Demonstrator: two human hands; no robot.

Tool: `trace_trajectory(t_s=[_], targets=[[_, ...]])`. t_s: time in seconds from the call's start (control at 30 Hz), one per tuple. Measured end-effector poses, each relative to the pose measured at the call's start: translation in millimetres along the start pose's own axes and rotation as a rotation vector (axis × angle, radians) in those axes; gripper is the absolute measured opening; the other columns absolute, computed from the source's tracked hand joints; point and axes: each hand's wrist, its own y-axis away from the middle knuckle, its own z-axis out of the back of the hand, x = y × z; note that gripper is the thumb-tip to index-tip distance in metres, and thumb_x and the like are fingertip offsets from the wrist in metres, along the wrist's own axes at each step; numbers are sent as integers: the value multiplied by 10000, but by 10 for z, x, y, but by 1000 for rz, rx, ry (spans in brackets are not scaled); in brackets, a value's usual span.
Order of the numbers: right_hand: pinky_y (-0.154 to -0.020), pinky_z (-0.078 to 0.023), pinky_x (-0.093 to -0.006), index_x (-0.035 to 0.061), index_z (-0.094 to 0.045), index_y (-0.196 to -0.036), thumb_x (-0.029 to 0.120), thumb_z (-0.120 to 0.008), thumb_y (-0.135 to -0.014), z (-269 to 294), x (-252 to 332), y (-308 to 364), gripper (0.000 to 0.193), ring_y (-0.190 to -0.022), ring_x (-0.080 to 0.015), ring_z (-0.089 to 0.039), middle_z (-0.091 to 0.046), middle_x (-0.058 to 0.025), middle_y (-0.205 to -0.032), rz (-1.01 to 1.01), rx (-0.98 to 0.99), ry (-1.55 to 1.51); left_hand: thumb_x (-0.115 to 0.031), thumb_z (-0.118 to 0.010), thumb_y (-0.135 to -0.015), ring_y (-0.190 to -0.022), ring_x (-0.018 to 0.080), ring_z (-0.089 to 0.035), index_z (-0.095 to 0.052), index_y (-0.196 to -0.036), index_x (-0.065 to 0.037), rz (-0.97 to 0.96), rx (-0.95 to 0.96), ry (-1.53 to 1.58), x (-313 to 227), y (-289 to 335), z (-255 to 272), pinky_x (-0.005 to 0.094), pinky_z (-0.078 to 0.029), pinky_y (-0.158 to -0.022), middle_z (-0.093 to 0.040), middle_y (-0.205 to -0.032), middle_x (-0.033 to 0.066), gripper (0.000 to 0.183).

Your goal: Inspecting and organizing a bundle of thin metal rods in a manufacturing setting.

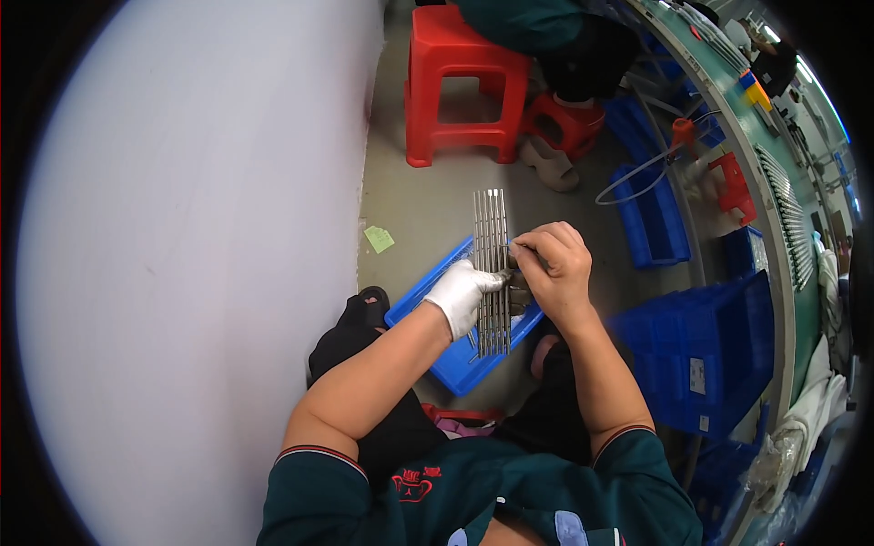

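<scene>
My left hand [458,296], in a white glove with dark-stained fingertips, grips several thin metal rods [490,218] side by side in a flat row. They point away from me, over a blue plastic bin [452,371] on the floor between my feet. At the right edge of the row is my bare right hand [559,268], its thumb and forefinger pinched together. Whatever lies between those fingertips is too small to make out. Part of the bin's inside is hidden behind the rods and my hands; a few metal pieces show in it.
A white wall [218,227] rises on my left. Ahead stand a red stool [464,59] and a seated co-worker beside a beige clog [549,166]. Blue bins [696,337] and a green-topped workbench [806,318] line the right. A green paper scrap [379,239] lies on the floor.
</scene>
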Motion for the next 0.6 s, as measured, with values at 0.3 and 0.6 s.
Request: trace_trajectory(t_s=[0.3, 0.6], targets=[[-615, -407, -358, 81, -635, -735, 37, -704, -671, 43, 45, -28, 104, -677, -234, -551, -589, -32, -711, 91, 20, 92, 13, -530, -870, -801, 251, -680, -594, -1083, 6, -3, -9, -25, 18, -21, 2, 391, -573, -705, -660, -927, 117, 222], [-634, -410, -353, 92, -634, -746, 23, -700, -648, 52, 110, -49, 137, -683, -220, -556, -592, -26, -730, 160, 12, 132, 7, -542, -865, -782, 218, -666, -596, -1102, -11, -81, -64, -76, 51, -39, 28, 372, -556, -690, -658, -920, 98, 244]])
